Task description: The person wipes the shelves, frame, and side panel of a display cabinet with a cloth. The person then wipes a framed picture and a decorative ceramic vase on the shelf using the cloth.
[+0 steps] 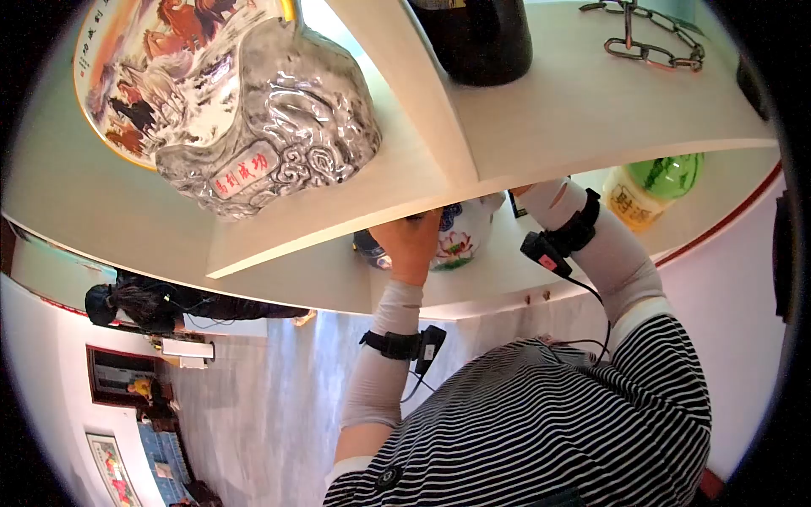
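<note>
A white porcelain vessel (460,241) with a pink lotus and blue patterning stands on the lower shelf, its top hidden by the shelf board above. My left hand (411,242) is in front of its left side, back of the hand toward me. The board's edge covers the fingers, so their grip does not show. Farther right, my right hand (525,191) reaches under the same board near the vessel's right side. Only a small part of it shows, next to a dark-framed object (516,204). Both forearms wear pale sleeves with strapped black devices.
Above stand a grey ceramic ornament (291,118) with a horse-painted plate (160,76), a dark bottle (481,42) and a metal chain (655,55). A green-and-yellow vessel (646,190) is right of my right arm. Another person (152,300) in dark clothes is at the left.
</note>
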The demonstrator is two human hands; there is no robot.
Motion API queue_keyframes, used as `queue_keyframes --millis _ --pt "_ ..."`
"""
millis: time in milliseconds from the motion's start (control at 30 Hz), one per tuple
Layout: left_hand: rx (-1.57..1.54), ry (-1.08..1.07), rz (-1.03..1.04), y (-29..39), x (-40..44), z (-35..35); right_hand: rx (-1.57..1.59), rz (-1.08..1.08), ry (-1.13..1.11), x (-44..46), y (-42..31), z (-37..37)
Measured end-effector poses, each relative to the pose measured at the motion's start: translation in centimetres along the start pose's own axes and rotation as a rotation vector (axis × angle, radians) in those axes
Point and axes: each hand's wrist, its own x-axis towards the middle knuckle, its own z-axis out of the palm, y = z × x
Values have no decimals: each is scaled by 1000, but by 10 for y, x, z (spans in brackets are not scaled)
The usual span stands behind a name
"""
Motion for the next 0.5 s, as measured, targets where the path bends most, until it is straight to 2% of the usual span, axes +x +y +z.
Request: queue_keyframes --millis 200,367,500 --pt "-19 -40 -35 -4 -1 1 -58 -39 -56 12 -15 7" --pt "-11 -33 -104 4 1 -3 -16 -21 6 -6 14 -10" --pt "-15 -18 -76 6 6 -1 -10 -35 34 -13 21 -21"
